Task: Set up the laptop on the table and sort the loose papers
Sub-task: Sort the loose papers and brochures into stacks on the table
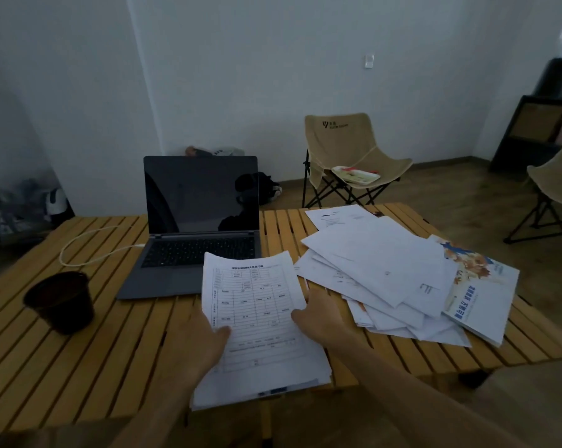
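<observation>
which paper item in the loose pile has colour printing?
The booklet at the right edge of the loose pile: blue and orange cover art. The other sheets in the pile look plain white with sparse dark print.

Home room, folding camp chair point(350, 153), slatted table point(95, 350)

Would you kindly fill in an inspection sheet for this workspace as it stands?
Surface: slatted wooden table.
Job's things: laptop open, screen dark; form sheet held above a stack of papers; loose paper pile at right, overlapping a colourful booklet.
Clutter: dark cup at left.
Grippers: left hand and right hand pinch the form sheet.
Cables: white cable looped, plugged into the laptop's left side.
Surroundings: beige folding chair with a tray on its seat; shoes by the wall.
</observation>
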### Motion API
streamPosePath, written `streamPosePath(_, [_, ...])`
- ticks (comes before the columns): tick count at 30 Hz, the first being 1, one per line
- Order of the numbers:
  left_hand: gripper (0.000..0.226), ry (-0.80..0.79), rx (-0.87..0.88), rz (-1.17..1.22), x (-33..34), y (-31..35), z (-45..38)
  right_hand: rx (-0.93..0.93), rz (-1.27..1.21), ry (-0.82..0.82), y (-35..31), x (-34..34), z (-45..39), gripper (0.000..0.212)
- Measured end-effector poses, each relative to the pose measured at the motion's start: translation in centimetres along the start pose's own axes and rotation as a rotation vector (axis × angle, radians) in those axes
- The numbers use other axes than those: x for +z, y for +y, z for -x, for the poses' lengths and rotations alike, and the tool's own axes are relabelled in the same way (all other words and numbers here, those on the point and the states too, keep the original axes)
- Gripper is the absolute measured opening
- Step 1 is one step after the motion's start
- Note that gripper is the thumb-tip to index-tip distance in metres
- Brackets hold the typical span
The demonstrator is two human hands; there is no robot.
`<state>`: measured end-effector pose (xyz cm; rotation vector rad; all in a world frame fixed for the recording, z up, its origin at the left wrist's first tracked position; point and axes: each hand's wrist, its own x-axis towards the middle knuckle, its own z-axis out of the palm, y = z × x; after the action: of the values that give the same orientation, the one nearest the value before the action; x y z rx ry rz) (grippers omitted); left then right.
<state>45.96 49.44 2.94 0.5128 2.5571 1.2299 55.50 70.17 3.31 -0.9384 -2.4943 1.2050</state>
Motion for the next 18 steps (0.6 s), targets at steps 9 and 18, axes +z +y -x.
streamPosePath(9, [0.056, 0.047, 0.271, -0.687, 2.0, 2.7, 0.6, 0.030, 0.635, 0.310, 2.4, -8.3, -6.8, 0.023])
streamPosePath(18, [0.043, -0.064, 0.402, -0.670, 7.6, 4.7, 0.4, 0.346, 0.631, 0.087, 9.6, -14.1, -12.4, 0.124])
